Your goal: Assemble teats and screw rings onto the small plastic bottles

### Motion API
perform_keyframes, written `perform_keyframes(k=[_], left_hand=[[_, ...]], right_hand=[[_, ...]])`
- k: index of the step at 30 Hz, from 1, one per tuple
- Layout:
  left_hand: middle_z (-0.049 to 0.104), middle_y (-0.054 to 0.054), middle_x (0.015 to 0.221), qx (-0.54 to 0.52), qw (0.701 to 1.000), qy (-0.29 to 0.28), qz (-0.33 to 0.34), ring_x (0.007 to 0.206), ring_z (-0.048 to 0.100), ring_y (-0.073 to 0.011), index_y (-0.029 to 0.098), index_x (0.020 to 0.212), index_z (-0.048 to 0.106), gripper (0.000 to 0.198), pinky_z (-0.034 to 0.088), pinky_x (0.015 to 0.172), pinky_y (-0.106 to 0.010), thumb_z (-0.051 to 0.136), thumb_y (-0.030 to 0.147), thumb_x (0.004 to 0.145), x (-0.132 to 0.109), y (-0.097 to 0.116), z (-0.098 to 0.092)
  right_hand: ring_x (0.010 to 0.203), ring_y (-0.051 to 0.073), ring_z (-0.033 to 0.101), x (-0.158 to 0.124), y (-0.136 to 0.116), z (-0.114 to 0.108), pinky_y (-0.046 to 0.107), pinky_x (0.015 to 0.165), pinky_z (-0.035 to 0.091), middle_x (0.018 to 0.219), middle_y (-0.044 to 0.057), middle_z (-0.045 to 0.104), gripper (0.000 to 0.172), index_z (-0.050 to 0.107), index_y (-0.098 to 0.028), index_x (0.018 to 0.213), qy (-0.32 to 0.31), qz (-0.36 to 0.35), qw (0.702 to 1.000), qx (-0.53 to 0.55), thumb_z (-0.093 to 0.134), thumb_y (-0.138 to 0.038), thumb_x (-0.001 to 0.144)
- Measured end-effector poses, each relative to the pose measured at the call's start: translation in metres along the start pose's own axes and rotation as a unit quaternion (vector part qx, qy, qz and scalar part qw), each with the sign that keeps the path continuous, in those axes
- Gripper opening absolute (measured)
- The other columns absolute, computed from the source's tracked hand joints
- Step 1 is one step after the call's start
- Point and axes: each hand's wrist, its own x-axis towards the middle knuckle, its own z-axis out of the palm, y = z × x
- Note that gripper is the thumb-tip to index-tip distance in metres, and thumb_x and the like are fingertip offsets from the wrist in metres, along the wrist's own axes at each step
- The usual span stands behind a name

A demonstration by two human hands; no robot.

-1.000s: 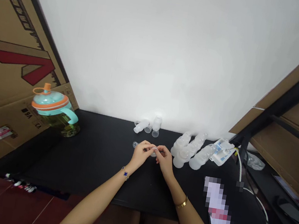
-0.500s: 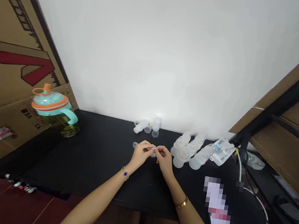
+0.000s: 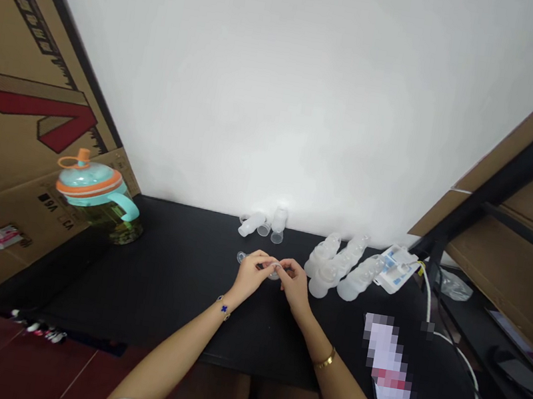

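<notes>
My left hand (image 3: pixel 251 273) and my right hand (image 3: pixel 292 282) meet over the middle of the black table (image 3: pixel 167 278). Both pinch a small clear plastic piece (image 3: pixel 275 272) between their fingertips. Just left of my left hand a small clear cap (image 3: pixel 240 257) lies on the table. Behind the hands, near the wall, a few small clear bottles (image 3: pixel 265 223) stand or lie. Rows of translucent white bottles (image 3: pixel 339 268) lie to the right of my right hand.
A teal and orange water jug (image 3: pixel 95 194) stands at the table's left, against a large cardboard box (image 3: pixel 11 118). A white power strip (image 3: pixel 398 269) with a white cable (image 3: pixel 465 379) sits at the right, beside a wooden shelf frame (image 3: pixel 515 192). A blurred-out flat object (image 3: pixel 389 367) lies near the front right.
The hands stay together at the same spot; only the fingers shift slightly on the small clear piece.
</notes>
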Motion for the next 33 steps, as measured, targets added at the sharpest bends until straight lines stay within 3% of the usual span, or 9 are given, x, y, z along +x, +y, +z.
perform_keyframes(k=[9,21,28,33], left_hand=[[0.066,-0.004,0.083,0.005,1.000,-0.001,0.005,0.070,0.060,-0.0145,0.021,0.089,0.082,0.016,0.043,0.056,-0.023,0.069,0.028,0.083,-0.0005,0.0015,0.0008],[0.067,-0.005,0.083,-0.005,1.000,0.008,0.001,0.071,0.062,-0.0154,0.021,0.086,0.081,0.015,0.049,0.061,-0.025,0.070,0.030,0.082,-0.0002,-0.0005,0.0026],[0.068,-0.006,0.087,-0.032,0.998,0.043,-0.034,0.069,0.061,-0.0153,0.019,0.090,0.077,0.024,0.051,0.052,-0.022,0.068,0.040,0.085,-0.0022,-0.0015,0.0046],[0.068,-0.006,0.088,-0.044,0.996,0.060,-0.049,0.070,0.061,-0.0147,0.018,0.093,0.074,0.030,0.053,0.050,-0.021,0.066,0.045,0.086,-0.0007,-0.0010,0.0021]], right_hand=[[0.046,0.008,0.039,-0.0004,-0.0030,0.0005,0.021,0.039,0.027,0.068,-0.003,0.056,0.026,0.062,-0.020,0.077,0.005,-0.003,1.000,0.005,0.072,-0.043,0.078],[0.047,0.008,0.040,-0.0009,-0.0070,0.0014,0.021,0.039,0.028,0.072,-0.001,0.058,0.028,0.063,-0.019,0.077,0.010,0.006,1.000,0.004,0.073,-0.046,0.077],[0.043,0.007,0.044,-0.0009,-0.0037,0.0037,0.020,0.033,0.030,0.084,0.000,0.065,0.035,0.064,-0.021,0.094,0.027,0.037,0.999,0.019,0.072,-0.051,0.077],[0.043,0.008,0.047,-0.0004,-0.0023,0.0034,0.020,0.034,0.033,0.081,0.001,0.068,0.032,0.065,-0.020,0.090,0.006,0.035,0.999,-0.004,0.069,-0.050,0.079]])
